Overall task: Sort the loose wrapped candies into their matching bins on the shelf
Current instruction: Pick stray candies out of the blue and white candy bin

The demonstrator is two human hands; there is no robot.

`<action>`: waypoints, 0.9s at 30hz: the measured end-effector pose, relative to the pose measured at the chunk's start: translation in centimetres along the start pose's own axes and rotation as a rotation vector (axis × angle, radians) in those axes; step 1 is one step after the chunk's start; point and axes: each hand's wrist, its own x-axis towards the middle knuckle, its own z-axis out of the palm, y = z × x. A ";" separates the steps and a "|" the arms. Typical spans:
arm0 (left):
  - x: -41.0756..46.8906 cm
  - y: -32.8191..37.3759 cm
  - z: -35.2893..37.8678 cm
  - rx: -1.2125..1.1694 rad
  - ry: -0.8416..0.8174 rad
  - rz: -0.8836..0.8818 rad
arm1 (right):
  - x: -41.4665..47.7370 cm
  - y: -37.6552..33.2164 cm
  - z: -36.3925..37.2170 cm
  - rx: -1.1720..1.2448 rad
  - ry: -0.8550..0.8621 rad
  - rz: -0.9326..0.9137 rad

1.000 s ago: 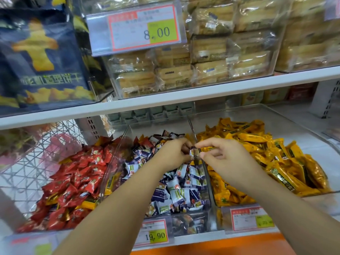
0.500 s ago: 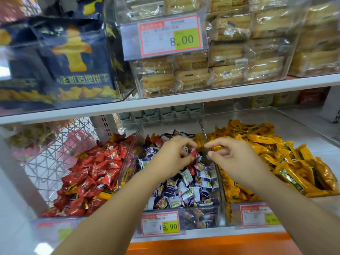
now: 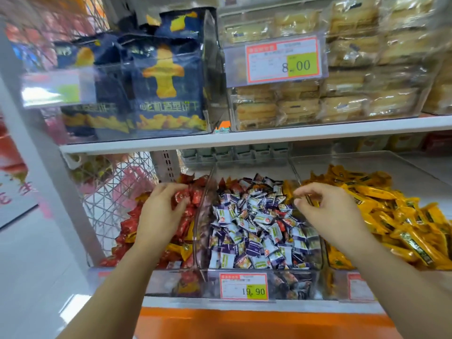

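Head view: hands parted over the candy bins.

Left hand (image 3: 162,211) curls down among the red candies (image 3: 127,226) in the left bin (image 3: 159,282), likely delivering a stray; whether it pinches one I cannot tell. Purple-and-white candies (image 3: 252,228) with red strays (image 3: 234,185) fill the middle bin (image 3: 293,285). Right hand (image 3: 327,211) hovers beside the yellow candies (image 3: 391,216), fingers loosely curled, apparently empty.

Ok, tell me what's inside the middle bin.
The middle bin holds a heap of purple-and-white wrapped candies, with a few red strays among them. The pile hides its floor, and the 19.90 price tag covers part of its front.
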 end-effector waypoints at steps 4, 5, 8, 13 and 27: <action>-0.3 -0.2 -0.1 -0.079 -0.054 0.033 | -0.1 -2.3 1.2 -0.180 0.047 -0.119; -0.4 -0.3 -0.1 -0.108 -0.082 0.048 | 0.0 -2.9 1.8 -0.200 0.019 -0.150; -0.3 -0.6 0.0 -0.148 -0.151 0.102 | 1.0 -5.0 4.0 -0.165 -0.110 -0.197; 0.0 -1.3 0.1 -0.214 -0.254 0.126 | 5.6 -6.4 9.1 -0.186 -0.281 -0.176; 0.0 -2.1 0.8 -0.288 -0.278 0.095 | 13.2 -7.2 14.9 -0.392 -0.598 -0.149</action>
